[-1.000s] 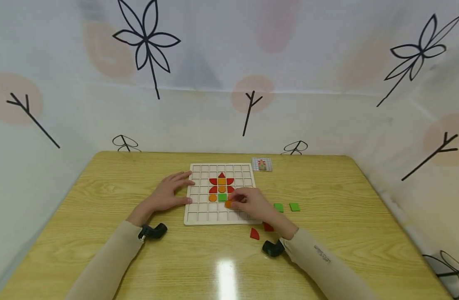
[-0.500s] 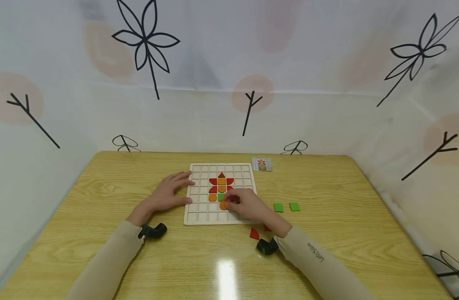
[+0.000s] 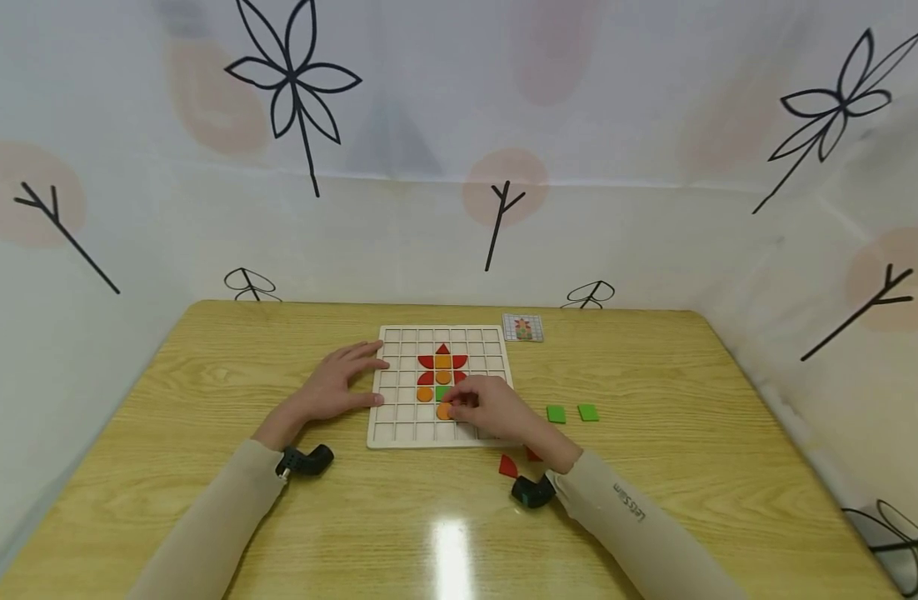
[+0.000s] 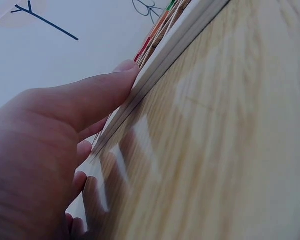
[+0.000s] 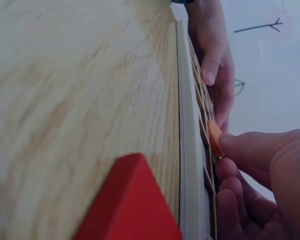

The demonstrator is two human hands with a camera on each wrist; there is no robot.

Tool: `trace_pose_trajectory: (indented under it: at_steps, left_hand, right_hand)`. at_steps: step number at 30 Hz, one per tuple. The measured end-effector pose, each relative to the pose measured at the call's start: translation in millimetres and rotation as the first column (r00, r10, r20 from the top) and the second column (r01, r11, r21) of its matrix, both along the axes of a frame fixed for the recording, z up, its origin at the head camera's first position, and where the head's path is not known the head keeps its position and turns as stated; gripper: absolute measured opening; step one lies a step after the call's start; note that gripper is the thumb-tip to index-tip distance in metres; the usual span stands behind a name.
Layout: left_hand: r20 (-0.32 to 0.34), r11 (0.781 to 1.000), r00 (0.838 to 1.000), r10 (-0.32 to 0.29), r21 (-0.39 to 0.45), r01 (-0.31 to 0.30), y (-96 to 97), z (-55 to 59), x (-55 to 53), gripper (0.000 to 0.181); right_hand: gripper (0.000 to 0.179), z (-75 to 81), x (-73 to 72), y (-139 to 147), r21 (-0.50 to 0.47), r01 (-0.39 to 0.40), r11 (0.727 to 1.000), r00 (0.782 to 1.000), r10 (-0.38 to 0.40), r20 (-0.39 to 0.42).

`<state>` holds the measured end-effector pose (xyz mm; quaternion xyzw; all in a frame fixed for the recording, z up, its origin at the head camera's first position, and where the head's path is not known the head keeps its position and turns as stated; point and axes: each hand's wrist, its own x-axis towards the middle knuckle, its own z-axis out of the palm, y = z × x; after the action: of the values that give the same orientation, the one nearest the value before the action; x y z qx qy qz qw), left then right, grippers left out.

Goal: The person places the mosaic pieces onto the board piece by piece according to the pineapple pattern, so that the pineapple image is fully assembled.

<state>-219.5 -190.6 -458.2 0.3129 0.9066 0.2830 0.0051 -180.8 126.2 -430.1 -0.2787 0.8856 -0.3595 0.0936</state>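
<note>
Your right hand (image 3: 493,407) pinches the orange disc (image 3: 443,412); its slant could snag the grid board (image 3: 405,431), whose edge your spread left hand (image 3: 333,385) touches.

I counted one table (image 3: 316,525), one grid board (image 3: 399,429), one picture card (image 3: 522,328), two sleeves (image 3: 212,525), two wrist cameras (image 3: 309,460), one left hand (image 3: 327,390) and one right hand (image 3: 496,406). Of the pieces in sight there were three orange discs (image 3: 425,394), including the one in the right hand, one orange square (image 3: 443,362), one red triangle (image 3: 443,350), three green squares (image 3: 556,414), two of them off the board, and six red wedges (image 3: 426,362), four on the board and two off it, one wedge in each group partly covered. On the cloth (image 3: 399,242) behind, I made out two large flowers (image 3: 291,77) and three bare twigs (image 3: 498,225).
</note>
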Motion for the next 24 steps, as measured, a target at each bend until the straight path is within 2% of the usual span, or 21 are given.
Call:
trace_pose_trajectory:
  at_steps: [5,9,14,19,24]
  left_hand:
    - [0.009,1.000,1.000,0.007,-0.009,-0.006,0.0,-0.7,-0.4,0.058]
    - [0.005,1.000,1.000,0.009,-0.010,-0.009,-0.7,-1.2,-0.4,0.057]
    - [0.002,1.000,1.000,0.007,-0.009,-0.007,-0.3,-1.2,-0.9,0.057]
    - [0.008,1.000,1.000,0.007,-0.009,-0.007,-0.1,-0.5,-0.4,0.057]
    - [0.016,1.000,1.000,0.008,-0.010,-0.008,0.6,2.0,1.0,0.057]
  right_hand:
    - [0.012,-2.5,-2.5,2.1,-0.007,-0.009,1.000,1.000,0.009,0.003]
    - [0.013,-3.8,-6.6,6.7,-0.059,-0.017,0.998,1.000,0.019,0.018]
    - [0.016,1.8,-9.1,18.4,-0.122,-0.030,0.992,0.998,0.036,0.051]
    - [0.017,6.5,-8.9,42.7,-0.117,0.014,0.993,0.998,-0.008,0.055]
    - [0.016,6.3,-8.6,81.6,-0.098,0.107,0.989,0.994,-0.103,0.040]
